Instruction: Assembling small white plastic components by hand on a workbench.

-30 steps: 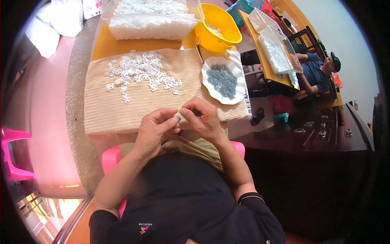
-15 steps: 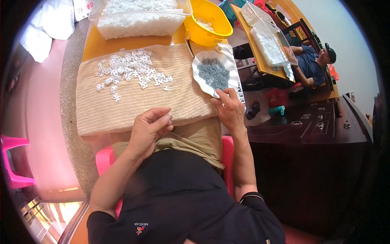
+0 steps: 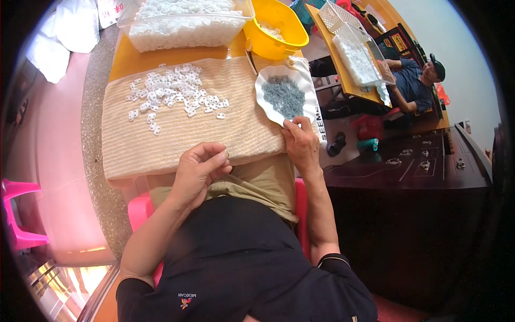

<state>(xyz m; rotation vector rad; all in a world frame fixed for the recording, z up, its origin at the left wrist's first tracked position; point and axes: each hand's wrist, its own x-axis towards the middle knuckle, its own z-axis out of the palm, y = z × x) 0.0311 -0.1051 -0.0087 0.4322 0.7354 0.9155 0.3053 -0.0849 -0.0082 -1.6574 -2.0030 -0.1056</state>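
My left hand [image 3: 203,170] hovers over my lap by the towel's near edge, thumb and forefinger pinched together; anything between the tips is too small to make out. At the near rim of a white scalloped dish [image 3: 266,109] is my right hand [image 3: 302,144], its fingers drawn together. Whether they grip the rim or a small piece is not visible. Inside the dish lies a heap of small grey metal pieces [image 3: 284,96]. Left of it, many small white plastic pieces with holes [image 3: 177,88] are scattered on the beige ribbed towel [image 3: 161,153].
Behind the towel stand a clear tub [image 3: 185,40] full of white pieces and a yellow basin [image 3: 279,32]. A dark cabinet [image 3: 397,177] is to the right. Another person [image 3: 410,80] works at a farther table. A pink stool [image 3: 21,214] stands at left.
My right hand has shifted slightly, its fingers and thumb closer together at the dish's near rim. My left hand keeps its pinch in nearly the same place.
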